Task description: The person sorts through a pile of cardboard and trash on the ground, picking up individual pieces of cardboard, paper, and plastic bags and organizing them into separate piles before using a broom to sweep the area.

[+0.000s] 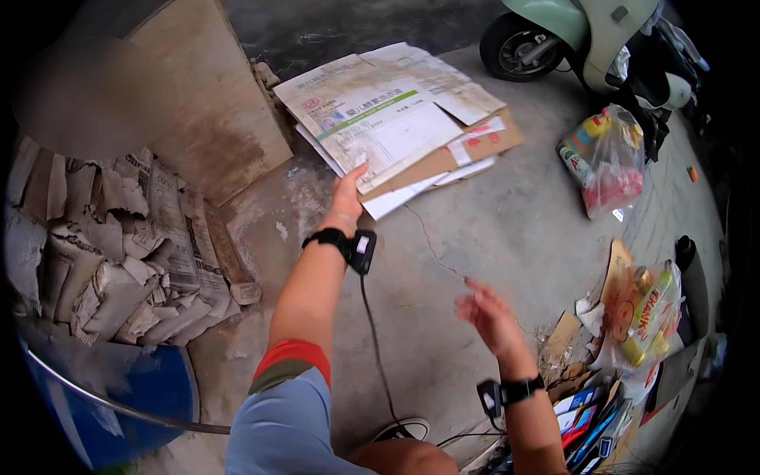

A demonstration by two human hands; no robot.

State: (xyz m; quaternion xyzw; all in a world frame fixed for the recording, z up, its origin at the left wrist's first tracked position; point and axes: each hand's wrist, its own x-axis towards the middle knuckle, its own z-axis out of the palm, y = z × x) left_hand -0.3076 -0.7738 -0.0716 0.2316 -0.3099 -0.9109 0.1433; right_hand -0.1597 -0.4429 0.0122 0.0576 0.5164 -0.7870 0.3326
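My left hand (347, 194) grips the near left corner of a stack of flattened cardboard, thumb on top. The uppermost piece is a stained white carton (388, 119) with a green stripe. Beneath it show a brown cardboard sheet (443, 165) with red marks and more white sheets. I cannot tell whether the stack rests on the floor or is lifted a little. My right hand (488, 317) hangs apart from the stack, over the concrete floor, holding nothing. Its fingers are stretched out and slightly blurred.
Torn cardboard (119, 253) is heaped at left, beside a leaning board (210, 103) and a blue container (150, 396). A green scooter (554, 39) stands at far right. Plastic bags (609, 162) and flat boxes (582, 419) lie along the right. A cable (372, 340) hangs from my left wrist.
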